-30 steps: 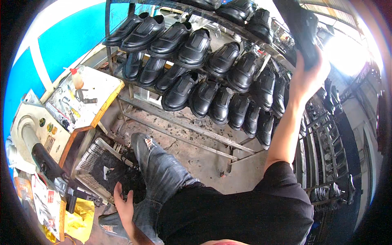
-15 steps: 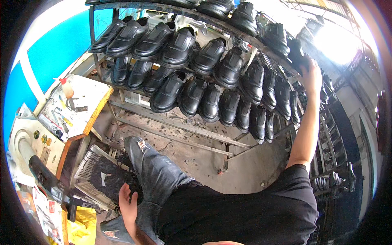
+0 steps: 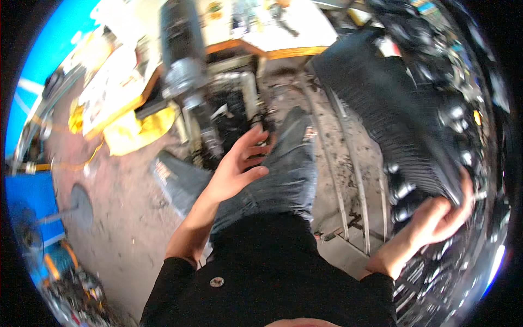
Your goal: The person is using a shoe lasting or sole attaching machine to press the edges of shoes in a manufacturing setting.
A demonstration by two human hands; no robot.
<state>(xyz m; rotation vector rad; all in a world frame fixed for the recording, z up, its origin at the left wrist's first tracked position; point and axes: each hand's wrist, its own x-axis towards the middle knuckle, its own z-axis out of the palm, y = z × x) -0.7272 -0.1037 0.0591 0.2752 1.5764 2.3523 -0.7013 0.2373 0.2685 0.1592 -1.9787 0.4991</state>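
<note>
A black shoe [image 3: 381, 92], smeared by motion, is lifted close in front of me on the right. Its ridged underside seems to face up, and the shoe slants from the upper middle down to my right hand [image 3: 442, 213]. Fingers and thumb of that hand are closed round the shoe's lower end. My left hand [image 3: 239, 166] hovers over my lap with nothing in it, its fingers apart and partly curled. More black shoes [image 3: 403, 191] sit blurred on the rack beyond the held one, which hides part of them.
A white-topped workbench [image 3: 305, 32] with a wooden edge stands ahead, tools on it. A dark machine arm [image 3: 182, 49] juts toward me at its left. Below are a crate [image 3: 251, 90] and yellow cloth [image 3: 136, 131]. Metal rack bars [image 3: 357, 180] run near my right leg.
My view has swung left from the shoe rack toward the workbench. My right hand has come back from the upper rack with a shoe. The left hand has risen over my lap.
</note>
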